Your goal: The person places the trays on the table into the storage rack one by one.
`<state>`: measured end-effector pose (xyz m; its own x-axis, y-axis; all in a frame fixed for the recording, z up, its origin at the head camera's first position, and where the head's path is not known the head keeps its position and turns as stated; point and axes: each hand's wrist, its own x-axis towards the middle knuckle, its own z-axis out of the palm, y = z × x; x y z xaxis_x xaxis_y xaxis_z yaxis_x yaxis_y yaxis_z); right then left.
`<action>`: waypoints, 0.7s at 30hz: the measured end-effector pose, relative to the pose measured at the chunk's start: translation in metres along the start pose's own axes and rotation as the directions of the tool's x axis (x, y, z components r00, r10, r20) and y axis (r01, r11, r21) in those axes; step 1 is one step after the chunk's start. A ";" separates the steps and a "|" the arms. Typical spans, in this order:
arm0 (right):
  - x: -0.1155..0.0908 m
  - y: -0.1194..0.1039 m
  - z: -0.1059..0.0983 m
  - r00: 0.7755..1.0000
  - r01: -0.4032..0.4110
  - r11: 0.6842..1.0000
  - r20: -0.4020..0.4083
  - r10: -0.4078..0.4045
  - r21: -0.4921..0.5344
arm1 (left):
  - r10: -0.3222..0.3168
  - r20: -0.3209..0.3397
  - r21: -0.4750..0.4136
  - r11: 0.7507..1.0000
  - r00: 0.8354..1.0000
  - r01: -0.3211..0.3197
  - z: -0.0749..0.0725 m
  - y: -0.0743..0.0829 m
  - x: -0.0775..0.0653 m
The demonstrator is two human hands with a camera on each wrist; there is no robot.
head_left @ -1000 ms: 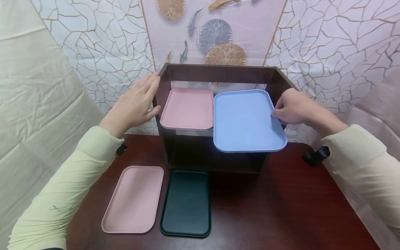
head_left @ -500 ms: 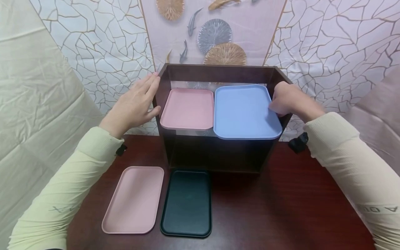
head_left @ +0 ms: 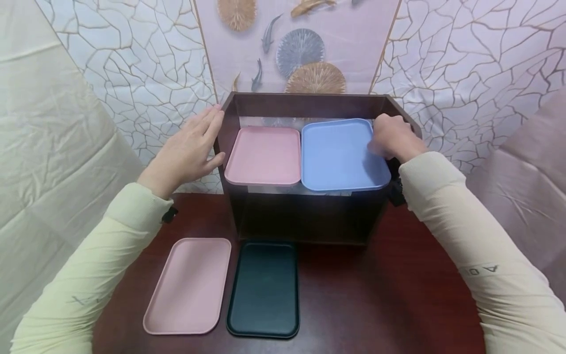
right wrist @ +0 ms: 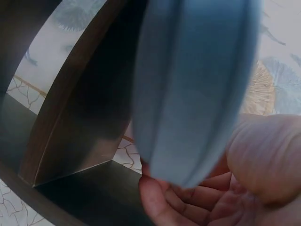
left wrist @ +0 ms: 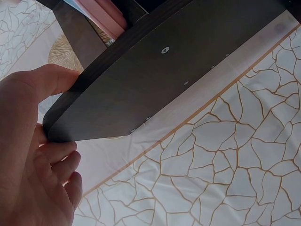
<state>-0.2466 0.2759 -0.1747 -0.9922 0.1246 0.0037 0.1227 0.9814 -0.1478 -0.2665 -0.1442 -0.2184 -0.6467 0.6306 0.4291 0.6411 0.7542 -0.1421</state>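
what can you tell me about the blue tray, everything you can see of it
The blue tray is a light blue, rounded-corner rectangle with a low raised rim, apparently smooth matte plastic. In the head view it lies in the upper part of the dark brown rack, just right of a pink tray. The right hand grips its right edge. Whether it rests on the rack is hidden.

The place resembles a curtained booth: plain cloth (head_left: 44, 128) flanks a red-brown table (head_left: 376, 300), and a printed backdrop (head_left: 146, 54) hangs behind.
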 end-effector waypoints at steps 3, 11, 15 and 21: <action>0.004 0.000 0.003 1.000 -0.022 1.000 0.008 0.022 0.020 | 0.004 -0.005 -0.004 1.000 1.000 -0.004 0.000 0.000 0.000; 0.012 0.001 0.011 0.998 -0.058 0.997 0.016 0.058 0.045 | -0.004 -0.011 -0.005 1.000 1.000 0.004 0.001 0.001 -0.001; 0.017 0.002 0.015 0.999 -0.046 0.998 0.014 0.046 0.030 | -0.010 -0.004 0.000 1.000 1.000 0.010 0.001 0.000 0.000; 0.021 0.001 0.022 0.999 -0.050 0.998 0.017 0.049 0.039 | -0.018 0.004 0.009 1.000 1.000 0.017 0.001 0.001 0.000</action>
<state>-0.2681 0.2765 -0.1967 -0.9851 0.1705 -0.0207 0.1713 0.9675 -0.1859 -0.2667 -0.1434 -0.2191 -0.6597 0.6181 0.4275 0.6258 0.7668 -0.1430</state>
